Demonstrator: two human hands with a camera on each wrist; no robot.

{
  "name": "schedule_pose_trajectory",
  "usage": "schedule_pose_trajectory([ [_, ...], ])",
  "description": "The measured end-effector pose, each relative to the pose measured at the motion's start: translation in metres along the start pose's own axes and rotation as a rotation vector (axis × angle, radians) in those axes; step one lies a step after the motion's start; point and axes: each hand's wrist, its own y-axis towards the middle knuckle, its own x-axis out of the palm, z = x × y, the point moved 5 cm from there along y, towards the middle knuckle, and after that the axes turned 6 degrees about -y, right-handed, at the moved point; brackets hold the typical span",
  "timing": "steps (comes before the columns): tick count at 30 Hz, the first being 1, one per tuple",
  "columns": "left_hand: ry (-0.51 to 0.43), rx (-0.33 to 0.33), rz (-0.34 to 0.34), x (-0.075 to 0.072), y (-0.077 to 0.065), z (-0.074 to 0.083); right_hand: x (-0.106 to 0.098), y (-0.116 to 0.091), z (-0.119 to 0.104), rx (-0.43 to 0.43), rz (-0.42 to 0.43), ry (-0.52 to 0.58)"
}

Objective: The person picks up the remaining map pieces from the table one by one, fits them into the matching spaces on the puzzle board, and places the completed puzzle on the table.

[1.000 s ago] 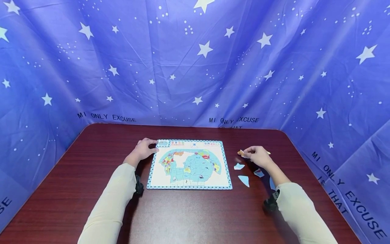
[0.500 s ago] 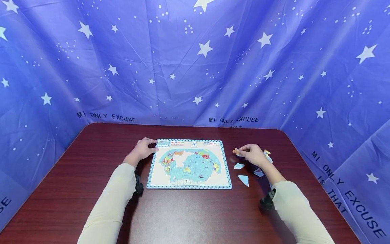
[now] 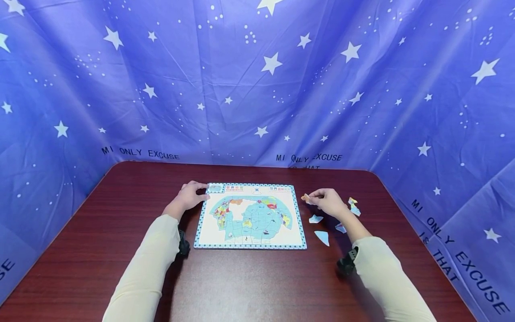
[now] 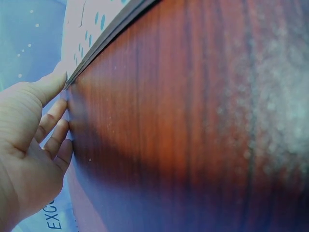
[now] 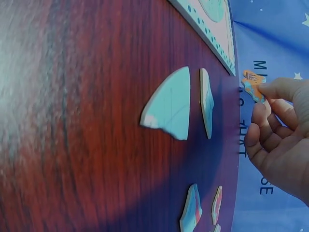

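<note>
On the table lies a world map puzzle board [image 3: 253, 245], its map area partly filled with pieces and a white gap left of its middle. My left hand [image 3: 189, 197] is at the board's upper left; its thumb touches the board's edge and the other fingers are loosely bent. My right hand [image 3: 331, 203] pinches an orange and light blue puzzle piece [image 5: 254, 86] between thumb and fingers, just off the board's right edge. In the right wrist view that piece is held above the table. The left index fingertip is hidden in the left wrist view.
Right of the board lie a pale blue wedge piece [image 3: 322, 238], a small light blue piece [image 3: 315, 219], a piece [image 3: 340, 228] near the right forearm and more pieces [image 3: 354, 208] farther right. A star-printed curtain [image 3: 249, 89] hangs around the table [image 3: 249, 286].
My right hand has moved left toward the board with the orange puzzle piece, uncovering pieces behind it on the right. My left hand stays at the board's edge.
</note>
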Motion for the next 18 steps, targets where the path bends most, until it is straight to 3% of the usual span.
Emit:
schedule_pose_trajectory([
  [18,-0.007,0.004,-0.005,0.0,-0.002,0.003,0.01,0.005,-0.015,-0.01,-0.026,0.005],
])
